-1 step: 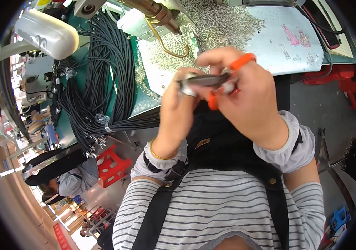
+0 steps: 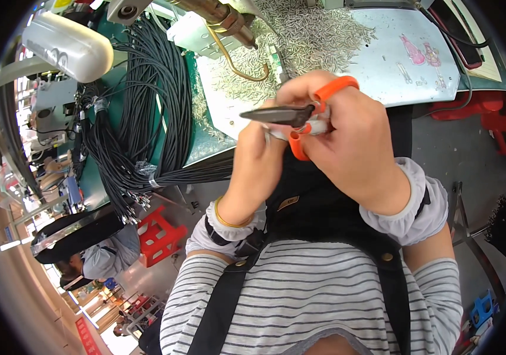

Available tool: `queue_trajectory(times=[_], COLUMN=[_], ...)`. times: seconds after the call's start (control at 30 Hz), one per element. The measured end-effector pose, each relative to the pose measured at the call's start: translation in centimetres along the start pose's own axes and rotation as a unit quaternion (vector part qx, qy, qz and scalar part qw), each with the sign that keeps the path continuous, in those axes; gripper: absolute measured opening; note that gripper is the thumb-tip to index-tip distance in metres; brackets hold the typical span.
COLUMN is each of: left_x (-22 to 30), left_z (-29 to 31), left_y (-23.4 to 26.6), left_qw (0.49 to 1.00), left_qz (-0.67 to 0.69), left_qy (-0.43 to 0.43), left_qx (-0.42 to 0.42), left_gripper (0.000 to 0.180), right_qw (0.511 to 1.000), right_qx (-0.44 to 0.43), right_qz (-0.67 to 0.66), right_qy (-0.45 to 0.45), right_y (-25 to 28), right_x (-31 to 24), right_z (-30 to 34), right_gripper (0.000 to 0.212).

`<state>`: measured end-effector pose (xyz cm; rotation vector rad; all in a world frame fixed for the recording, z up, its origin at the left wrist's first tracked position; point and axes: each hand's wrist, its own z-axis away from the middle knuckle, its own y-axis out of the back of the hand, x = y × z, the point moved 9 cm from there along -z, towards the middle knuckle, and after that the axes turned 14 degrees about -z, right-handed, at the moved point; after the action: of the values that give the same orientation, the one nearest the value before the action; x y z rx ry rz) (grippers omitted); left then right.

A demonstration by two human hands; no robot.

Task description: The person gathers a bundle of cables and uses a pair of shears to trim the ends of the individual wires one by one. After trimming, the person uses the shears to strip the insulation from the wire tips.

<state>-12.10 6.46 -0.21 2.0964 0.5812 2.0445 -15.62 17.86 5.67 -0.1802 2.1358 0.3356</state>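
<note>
Workbench (image 2: 419, 77) edge lies just beyond both hands gripping orange-handled pliers (image 2: 300, 115).

- Bright, even light over the table (image 2: 419, 65), with only soft shadows
- Glare blows out the lower left rim near the floor
- Strong fisheye bending at the edges, inside a black round border
- Hands (image 2: 324, 136) close to the lens, slightly soft

Workbench (image 2: 424, 77): small metal pins (image 2: 318, 35) heaped; black cable bundles (image 2: 146, 118) alongside.
</note>
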Motion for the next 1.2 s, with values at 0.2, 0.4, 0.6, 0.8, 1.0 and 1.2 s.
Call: queue_trajectory(times=[0.2,0.4,0.6,0.8,1.0,1.2], left_x=[-0.9,-0.7,0.5,0.9,0.9,2.7], left_z=[0.1,0.2,0.1,0.4,0.3,0.6], left_y=[-0.5,0.8,1.5,1.7,1.7,1.2], left_qw=[0.957,0.979,1.0,0.997,0.999,0.975], left_qz=[0.246,0.171,0.015,0.044,-0.007,-0.184], left_qy=[0.131,0.109,0.002,0.032,-0.003,-0.115], left_qx=[-0.078,-0.014,-0.004,0.054,0.054,0.054], left_gripper=[0.01,0.013,0.014,0.014,0.018,0.018], right_qw=[0.941,0.998,0.969,0.995,0.915,1.0], right_qx=[-0.037,-0.011,-0.097,-0.015,0.006,0.01], right_qz=[-0.221,-0.056,0.135,-0.092,-0.253,0.004], right_qy=[-0.253,0.021,0.185,-0.019,-0.315,-0.027], right_y=[-0.4,0.5,-0.5,0.4,-1.2,-0.5], right_x=[4.8,1.2,-0.7,2.5,6.2,1.9], right_z=[1.8,1.3,2.3,1.8,3.7,2.6], right_gripper=[0.014,0.02,0.018,0.013,0.007,0.009])
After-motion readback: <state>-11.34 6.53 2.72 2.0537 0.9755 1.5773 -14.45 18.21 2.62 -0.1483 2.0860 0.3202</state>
